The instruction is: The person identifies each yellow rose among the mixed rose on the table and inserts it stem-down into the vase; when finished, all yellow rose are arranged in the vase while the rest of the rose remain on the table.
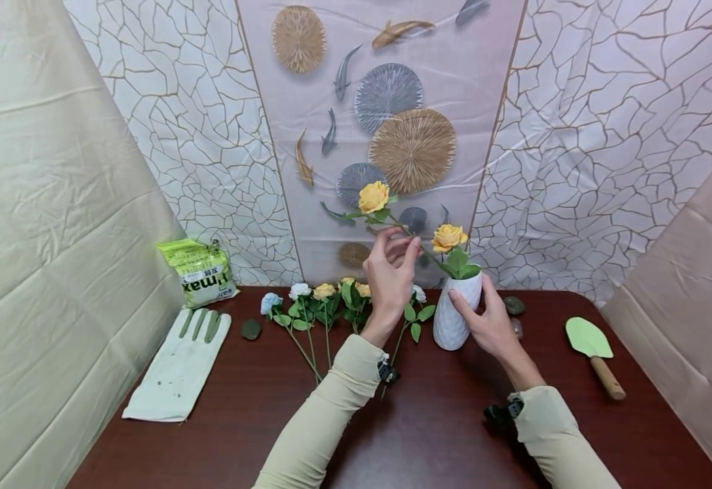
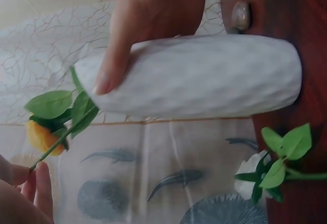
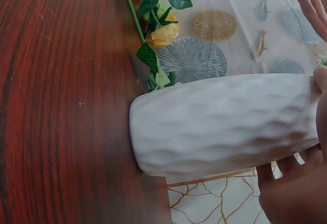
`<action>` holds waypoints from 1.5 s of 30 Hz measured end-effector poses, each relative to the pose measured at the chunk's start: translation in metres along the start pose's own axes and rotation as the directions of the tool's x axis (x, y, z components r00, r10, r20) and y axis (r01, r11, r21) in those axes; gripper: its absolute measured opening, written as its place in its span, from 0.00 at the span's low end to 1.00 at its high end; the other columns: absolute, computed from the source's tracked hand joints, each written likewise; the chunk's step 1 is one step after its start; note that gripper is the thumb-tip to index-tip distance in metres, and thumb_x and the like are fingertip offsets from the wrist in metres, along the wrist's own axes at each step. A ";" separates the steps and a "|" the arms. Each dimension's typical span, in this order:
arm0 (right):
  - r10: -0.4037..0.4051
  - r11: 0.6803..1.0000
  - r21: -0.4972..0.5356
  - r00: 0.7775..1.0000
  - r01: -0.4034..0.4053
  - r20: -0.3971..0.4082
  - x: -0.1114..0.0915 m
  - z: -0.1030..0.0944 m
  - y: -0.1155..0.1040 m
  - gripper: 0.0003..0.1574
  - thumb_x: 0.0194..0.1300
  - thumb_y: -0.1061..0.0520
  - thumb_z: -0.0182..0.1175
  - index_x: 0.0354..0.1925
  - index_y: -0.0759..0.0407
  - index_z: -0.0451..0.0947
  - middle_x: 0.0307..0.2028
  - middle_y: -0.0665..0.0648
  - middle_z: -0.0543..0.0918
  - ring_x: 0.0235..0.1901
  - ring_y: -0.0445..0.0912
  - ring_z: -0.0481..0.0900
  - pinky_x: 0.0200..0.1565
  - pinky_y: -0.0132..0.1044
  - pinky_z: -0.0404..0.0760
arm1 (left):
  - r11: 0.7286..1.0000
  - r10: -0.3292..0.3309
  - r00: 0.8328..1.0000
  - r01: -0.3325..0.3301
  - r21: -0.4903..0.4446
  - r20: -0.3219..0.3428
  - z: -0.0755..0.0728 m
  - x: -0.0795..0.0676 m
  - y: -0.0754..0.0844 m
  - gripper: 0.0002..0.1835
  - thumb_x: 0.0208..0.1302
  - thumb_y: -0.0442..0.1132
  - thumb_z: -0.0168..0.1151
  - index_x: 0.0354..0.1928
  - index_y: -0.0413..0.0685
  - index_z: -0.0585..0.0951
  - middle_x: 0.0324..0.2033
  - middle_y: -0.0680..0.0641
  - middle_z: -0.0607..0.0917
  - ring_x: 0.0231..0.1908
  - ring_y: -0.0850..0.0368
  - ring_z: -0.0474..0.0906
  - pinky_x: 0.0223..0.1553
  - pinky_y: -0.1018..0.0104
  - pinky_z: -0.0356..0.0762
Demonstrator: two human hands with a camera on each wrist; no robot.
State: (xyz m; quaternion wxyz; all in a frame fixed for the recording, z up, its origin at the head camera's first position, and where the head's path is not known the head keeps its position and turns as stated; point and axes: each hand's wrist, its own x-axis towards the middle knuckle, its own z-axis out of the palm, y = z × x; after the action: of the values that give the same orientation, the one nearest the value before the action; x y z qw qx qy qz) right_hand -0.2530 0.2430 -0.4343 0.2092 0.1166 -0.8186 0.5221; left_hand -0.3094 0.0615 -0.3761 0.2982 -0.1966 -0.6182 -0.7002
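My left hand (image 1: 390, 282) pinches the stem of a yellow rose (image 1: 373, 197) between thumb and fingers. The bloom leans up and to the left, and the stem slants down to the mouth of a white dimpled vase (image 1: 453, 319). In the left wrist view, the stem (image 2: 69, 132) meets the vase's rim; how deep it reaches inside is hidden. Another yellow rose (image 1: 449, 238) stands at the vase's mouth with green leaves. My right hand (image 1: 491, 322) grips the vase from the right, thumb (image 2: 113, 68) near its rim. The vase tilts slightly, its base on the table.
Several blue, white and yellow roses (image 1: 324, 292) lie on the dark red table (image 1: 435, 421). A white glove (image 1: 175, 373), a green bag (image 1: 199, 272) and a dark stone (image 1: 250, 329) are left; more stones (image 1: 514, 305) and a green trowel (image 1: 588, 337) are right.
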 end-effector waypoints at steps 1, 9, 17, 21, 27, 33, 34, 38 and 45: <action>0.001 1.000 -0.003 1.000 -0.001 -0.001 0.000 0.000 0.000 0.36 0.71 0.51 0.62 0.71 0.57 0.62 0.57 0.55 0.76 0.52 0.37 0.74 0.51 0.23 0.74 | 1.000 -0.009 1.000 0.009 0.005 0.012 0.002 -0.002 -0.001 0.15 0.67 0.37 0.68 0.53 0.45 0.79 0.38 0.43 0.90 0.35 0.47 0.90 0.38 0.69 0.87; -0.021 1.000 0.003 1.000 0.021 -0.014 -0.001 0.001 -0.001 0.36 0.71 0.52 0.63 0.71 0.57 0.62 0.57 0.59 0.76 0.51 0.34 0.74 0.50 0.23 0.74 | 0.991 -0.076 0.990 0.062 0.114 0.120 0.016 -0.018 -0.011 0.15 0.68 0.41 0.67 0.53 0.45 0.81 0.39 0.46 0.91 0.37 0.59 0.90 0.40 0.73 0.86; -0.013 0.999 0.041 1.000 0.014 -0.009 0.000 0.000 0.000 0.34 0.71 0.54 0.63 0.69 0.61 0.63 0.55 0.58 0.77 0.50 0.36 0.76 0.48 0.21 0.76 | 0.975 -0.108 0.973 0.064 0.212 0.205 0.027 -0.022 -0.016 0.12 0.68 0.41 0.67 0.51 0.53 0.83 0.38 0.50 0.92 0.37 0.65 0.89 0.41 0.77 0.84; -0.017 0.999 0.041 1.000 0.018 -0.010 0.001 0.001 0.001 0.34 0.71 0.55 0.63 0.69 0.61 0.63 0.54 0.58 0.77 0.49 0.36 0.76 0.48 0.22 0.77 | 0.971 -0.127 0.965 0.073 0.227 0.231 0.030 -0.022 -0.019 0.10 0.67 0.40 0.68 0.49 0.54 0.84 0.39 0.51 0.92 0.39 0.66 0.88 0.43 0.71 0.86; -0.016 0.999 0.045 1.000 0.016 -0.009 0.000 0.002 -0.002 0.34 0.71 0.55 0.62 0.69 0.60 0.63 0.55 0.56 0.77 0.49 0.37 0.77 0.48 0.24 0.78 | 0.970 -0.169 0.948 0.111 0.215 0.271 0.028 -0.024 -0.024 0.09 0.64 0.41 0.70 0.46 0.51 0.87 0.40 0.50 0.91 0.42 0.62 0.88 0.47 0.59 0.87; -0.016 0.999 0.038 1.000 0.016 -0.006 0.003 0.003 0.012 0.35 0.72 0.54 0.62 0.71 0.58 0.62 0.57 0.58 0.77 0.50 0.37 0.77 0.48 0.24 0.77 | 0.973 -0.150 0.950 0.093 0.210 0.275 0.025 -0.022 -0.023 0.10 0.65 0.47 0.70 0.45 0.54 0.87 0.38 0.53 0.90 0.40 0.65 0.87 0.45 0.63 0.87; -0.022 0.999 0.032 1.000 0.022 -0.008 0.003 0.004 0.016 0.35 0.72 0.53 0.62 0.71 0.58 0.61 0.57 0.59 0.77 0.50 0.37 0.77 0.49 0.25 0.77 | 0.975 -0.138 0.954 0.085 0.204 0.266 0.025 -0.020 -0.022 0.10 0.65 0.48 0.70 0.45 0.54 0.87 0.38 0.54 0.90 0.40 0.65 0.87 0.45 0.64 0.87; -0.025 0.999 0.023 1.000 0.025 -0.014 0.006 0.005 0.032 0.36 0.72 0.52 0.62 0.72 0.53 0.61 0.58 0.57 0.77 0.51 0.37 0.77 0.49 0.25 0.77 | 0.979 -0.109 0.967 0.064 0.195 0.232 0.028 -0.014 -0.018 0.10 0.66 0.51 0.68 0.44 0.57 0.86 0.37 0.56 0.90 0.39 0.67 0.86 0.42 0.69 0.87; -0.007 1.000 0.017 1.000 0.007 -0.007 0.005 0.003 0.025 0.36 0.72 0.51 0.62 0.72 0.54 0.61 0.57 0.57 0.77 0.51 0.38 0.76 0.49 0.25 0.77 | 0.962 -0.148 0.957 0.081 0.260 0.250 0.035 -0.011 -0.019 0.09 0.68 0.50 0.67 0.43 0.57 0.87 0.37 0.56 0.90 0.38 0.72 0.85 0.42 0.75 0.84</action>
State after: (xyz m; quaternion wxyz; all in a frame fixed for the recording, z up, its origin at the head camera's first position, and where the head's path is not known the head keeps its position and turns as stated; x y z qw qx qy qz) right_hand -0.2683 0.2509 -0.4529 0.2132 0.1194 -0.8129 0.5286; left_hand -0.3173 0.0993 -0.3920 0.1928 -0.2140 -0.7456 -0.6009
